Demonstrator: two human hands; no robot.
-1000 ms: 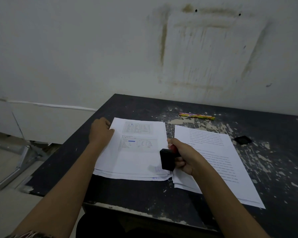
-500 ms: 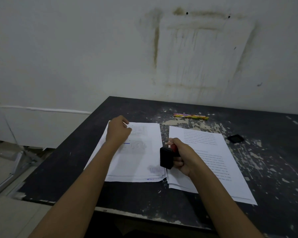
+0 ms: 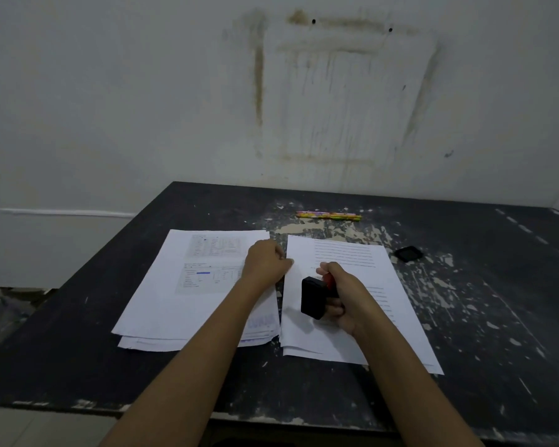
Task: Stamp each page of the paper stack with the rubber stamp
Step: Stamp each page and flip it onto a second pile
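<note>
Black square case (image 3: 409, 253): lies on the desk (image 3: 481, 301), right of the paper stack (image 3: 352, 253); its contents are too dark to tell.
Around: coloured pencils (image 3: 328, 215) near the wall; a pile of sheets (image 3: 181, 295) with a blue stamp mark (image 3: 260, 322), just left of the stack, under the left forearm.
Left hand (image 3: 265, 262): fingers curled at the stack's left edge; a pinch cannot be told.
Right hand (image 3: 346, 295): grips the rubber stamp (image 3: 313, 296) over the stack, black base turned left.

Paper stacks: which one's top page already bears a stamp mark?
The left stack, with printed tables: a blue mark sits at its near right corner. The right stack shows only text lines on top.
</note>
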